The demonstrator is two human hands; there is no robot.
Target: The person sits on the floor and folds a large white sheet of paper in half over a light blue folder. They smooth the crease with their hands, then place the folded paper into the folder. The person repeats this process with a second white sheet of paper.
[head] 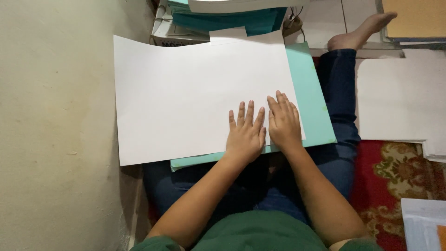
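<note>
- Head view looks down on a seated person in a green top and blue jeans (pixel 341 139), legs folded on a red patterned rug (pixel 395 172).
- Left hand (pixel 246 132) lies flat, fingers spread and open, palm down on the large white sheet (pixel 186 93); it grips nothing.
- Right hand (pixel 283 123) lies just beside it, also open and palm down, fingers together, pressing near the sheet's right edge.
- White sheet rests across the lap on top of a teal sheet (pixel 316 111), which shows along the right and bottom edges; the two are not squared to each other.
- Step in hand, as I judge it: smoothing or pressing the white sheet flat against the teal one, both palms working near the lower right corner.
- Next move likely calls for keeping one palm as an anchor while the other slides outward, so the sheet does not shift or crease.
- Farther off, a stack of teal and white papers (pixel 232 14) sits at the sheet's far edge, with more white sheets (pixel 399 97) to the right and a bare foot (pixel 362 30) beyond.
- Pale wall (pixel 55 116) runs along the left side.
</note>
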